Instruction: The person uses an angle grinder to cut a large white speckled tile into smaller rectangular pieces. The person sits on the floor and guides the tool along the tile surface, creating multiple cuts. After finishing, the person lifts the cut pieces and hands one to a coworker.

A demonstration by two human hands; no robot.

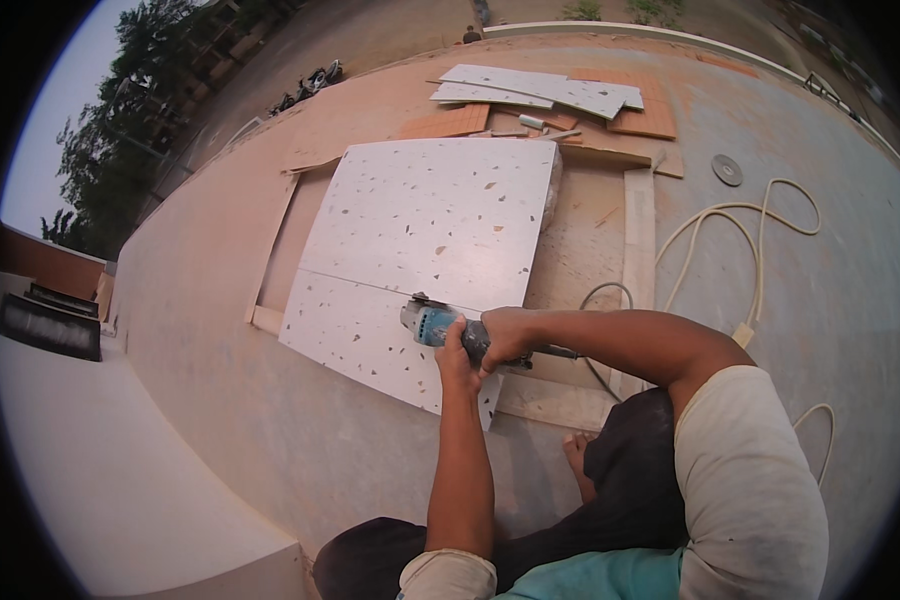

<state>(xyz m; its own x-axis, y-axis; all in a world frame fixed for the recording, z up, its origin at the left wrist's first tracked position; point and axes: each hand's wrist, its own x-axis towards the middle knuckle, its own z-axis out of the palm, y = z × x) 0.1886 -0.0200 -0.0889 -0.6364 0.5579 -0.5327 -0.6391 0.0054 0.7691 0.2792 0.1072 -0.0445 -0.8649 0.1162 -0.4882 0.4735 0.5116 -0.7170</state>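
Speckled tile [425, 215]: lay askew over the wooden frame [638, 235] on the floor [210, 300], in front of the person
Dark line [355, 281]: crossed the tile from its left edge; depth could not be told
Angle grinder [436, 326]: sat over the tile, blade seemingly at the line
Left hand [456, 360]: grip wrapped round the grinder's body near its head
Right hand [504, 338]: grip closed round the grinder's rear body
Dark cord [606, 285]: looped right of the tile, apart from the blade
Technique, judged: blade best kept upright along the line, light even pressure, no twisting
Bare foot [576, 450]: near the tile's lower corner, better drawn back
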